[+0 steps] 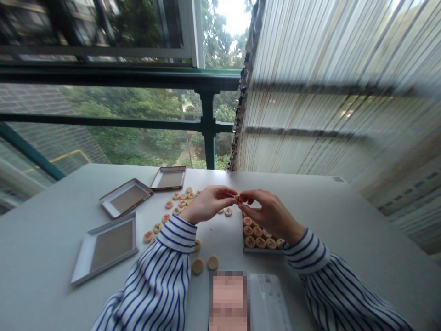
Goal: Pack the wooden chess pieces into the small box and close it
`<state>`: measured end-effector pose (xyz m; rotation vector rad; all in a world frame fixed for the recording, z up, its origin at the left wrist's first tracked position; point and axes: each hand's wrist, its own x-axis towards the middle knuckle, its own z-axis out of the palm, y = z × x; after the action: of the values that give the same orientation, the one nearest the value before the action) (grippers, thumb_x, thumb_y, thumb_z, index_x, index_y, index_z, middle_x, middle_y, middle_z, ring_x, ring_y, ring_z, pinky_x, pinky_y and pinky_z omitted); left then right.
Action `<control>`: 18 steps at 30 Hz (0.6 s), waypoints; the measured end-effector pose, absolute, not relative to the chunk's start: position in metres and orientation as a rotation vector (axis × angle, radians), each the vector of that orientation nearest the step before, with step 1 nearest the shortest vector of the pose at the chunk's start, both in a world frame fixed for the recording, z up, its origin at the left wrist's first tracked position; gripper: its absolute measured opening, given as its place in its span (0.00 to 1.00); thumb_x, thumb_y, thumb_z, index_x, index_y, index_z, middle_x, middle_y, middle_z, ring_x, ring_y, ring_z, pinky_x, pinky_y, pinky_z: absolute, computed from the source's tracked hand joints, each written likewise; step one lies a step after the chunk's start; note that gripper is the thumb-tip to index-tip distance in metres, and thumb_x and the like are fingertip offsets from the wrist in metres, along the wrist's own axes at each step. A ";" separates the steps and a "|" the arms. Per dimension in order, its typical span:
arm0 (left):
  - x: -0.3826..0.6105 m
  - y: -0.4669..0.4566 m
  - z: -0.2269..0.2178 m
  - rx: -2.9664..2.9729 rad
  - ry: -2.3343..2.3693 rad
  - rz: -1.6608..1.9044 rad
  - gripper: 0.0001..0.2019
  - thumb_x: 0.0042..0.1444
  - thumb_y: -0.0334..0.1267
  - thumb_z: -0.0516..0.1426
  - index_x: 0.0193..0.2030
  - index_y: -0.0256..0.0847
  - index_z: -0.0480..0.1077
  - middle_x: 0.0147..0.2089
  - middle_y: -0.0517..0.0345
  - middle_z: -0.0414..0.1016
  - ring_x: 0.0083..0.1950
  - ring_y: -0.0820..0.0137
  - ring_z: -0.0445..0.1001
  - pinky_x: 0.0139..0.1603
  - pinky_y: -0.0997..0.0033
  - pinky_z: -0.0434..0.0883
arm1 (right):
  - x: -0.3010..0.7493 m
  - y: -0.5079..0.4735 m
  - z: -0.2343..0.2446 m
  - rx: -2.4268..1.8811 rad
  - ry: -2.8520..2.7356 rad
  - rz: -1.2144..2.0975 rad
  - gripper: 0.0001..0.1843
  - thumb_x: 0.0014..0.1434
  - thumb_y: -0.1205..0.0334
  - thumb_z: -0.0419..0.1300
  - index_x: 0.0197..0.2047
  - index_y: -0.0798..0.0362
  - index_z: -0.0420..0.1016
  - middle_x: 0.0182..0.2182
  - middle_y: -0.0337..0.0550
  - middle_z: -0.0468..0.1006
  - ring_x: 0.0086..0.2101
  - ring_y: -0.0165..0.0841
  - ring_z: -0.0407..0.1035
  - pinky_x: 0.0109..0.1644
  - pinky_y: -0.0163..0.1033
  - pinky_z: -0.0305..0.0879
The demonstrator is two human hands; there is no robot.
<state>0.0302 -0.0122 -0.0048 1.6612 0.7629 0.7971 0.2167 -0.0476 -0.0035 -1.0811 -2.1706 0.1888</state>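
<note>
White bench (344, 262): near the tray (258, 251), fingers of left hand (208, 203) and right hand (272, 214) pinch one xiangqi piece (239, 199), probably steadying it.

A white table (361, 239) carries open trays (112, 243) and round pieces (212, 263).

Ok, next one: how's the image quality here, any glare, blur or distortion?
Head view: patches of sky blown out to white; head view: string curtain stretched and smeared toward the right edge, scenery at upper left streaked; head view: left hand, right hand and the round piece between them fairly clear; head view: pixelated block at bottom centre.
</note>
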 end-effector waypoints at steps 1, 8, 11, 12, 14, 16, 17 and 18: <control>0.030 -0.012 -0.005 1.663 0.761 0.794 0.13 0.49 0.37 0.57 0.40 0.32 0.71 0.40 0.47 0.75 0.41 0.68 0.73 0.45 0.66 0.67 | 0.217 -0.048 -0.003 -1.084 -2.172 0.185 0.10 0.54 0.61 0.56 0.40 0.54 0.71 0.31 0.42 0.75 0.32 0.30 0.68 0.37 0.38 0.64; 0.030 -0.012 -0.003 1.667 0.769 0.767 0.13 0.50 0.37 0.56 0.42 0.32 0.71 0.42 0.47 0.75 0.44 0.67 0.72 0.47 0.65 0.66 | 0.217 -0.048 -0.002 -1.088 -2.187 0.182 0.12 0.54 0.61 0.56 0.43 0.53 0.69 0.32 0.42 0.76 0.32 0.30 0.69 0.38 0.38 0.64; 0.030 -0.013 -0.002 1.667 0.766 0.765 0.13 0.50 0.37 0.57 0.42 0.32 0.71 0.42 0.47 0.75 0.44 0.67 0.72 0.47 0.65 0.66 | 0.216 -0.048 -0.002 -1.075 -2.194 0.176 0.12 0.54 0.62 0.56 0.42 0.53 0.70 0.32 0.42 0.76 0.32 0.30 0.69 0.38 0.38 0.64; 0.031 -0.013 -0.002 1.664 0.765 0.768 0.14 0.50 0.37 0.57 0.42 0.32 0.71 0.42 0.47 0.75 0.43 0.67 0.72 0.47 0.65 0.67 | 0.216 -0.048 -0.002 -1.069 -2.196 0.176 0.11 0.54 0.62 0.56 0.42 0.53 0.70 0.32 0.42 0.76 0.32 0.30 0.69 0.38 0.38 0.64; 0.031 -0.013 -0.002 1.651 0.776 0.783 0.14 0.50 0.37 0.57 0.42 0.31 0.70 0.42 0.46 0.75 0.43 0.67 0.72 0.46 0.66 0.67 | 0.216 -0.048 -0.002 -1.069 -2.195 0.173 0.10 0.54 0.62 0.56 0.41 0.53 0.71 0.32 0.42 0.76 0.32 0.30 0.69 0.38 0.38 0.63; 0.031 -0.013 -0.002 1.643 0.792 0.799 0.15 0.50 0.37 0.57 0.43 0.31 0.69 0.42 0.46 0.75 0.43 0.67 0.72 0.45 0.66 0.67 | 0.216 -0.048 -0.002 -1.081 -2.194 0.161 0.10 0.54 0.61 0.56 0.40 0.53 0.71 0.31 0.42 0.76 0.32 0.30 0.69 0.38 0.38 0.63; 0.031 -0.013 -0.002 1.645 0.800 0.804 0.15 0.49 0.37 0.57 0.43 0.31 0.69 0.42 0.46 0.75 0.42 0.67 0.72 0.45 0.66 0.68 | 0.216 -0.048 -0.002 -1.088 -2.194 0.156 0.10 0.55 0.61 0.56 0.40 0.53 0.71 0.31 0.43 0.76 0.32 0.31 0.69 0.38 0.38 0.63; 0.031 -0.013 -0.002 1.650 0.806 0.804 0.15 0.49 0.38 0.57 0.43 0.32 0.69 0.41 0.46 0.75 0.42 0.67 0.72 0.44 0.66 0.68 | 0.216 -0.048 -0.002 -1.096 -2.194 0.151 0.10 0.55 0.60 0.56 0.40 0.53 0.71 0.31 0.43 0.76 0.32 0.31 0.69 0.38 0.39 0.63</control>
<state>0.0312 -0.0133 -0.0025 1.6499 0.8059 0.8037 0.2165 -0.0478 -0.0022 -1.0959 -2.1941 0.1507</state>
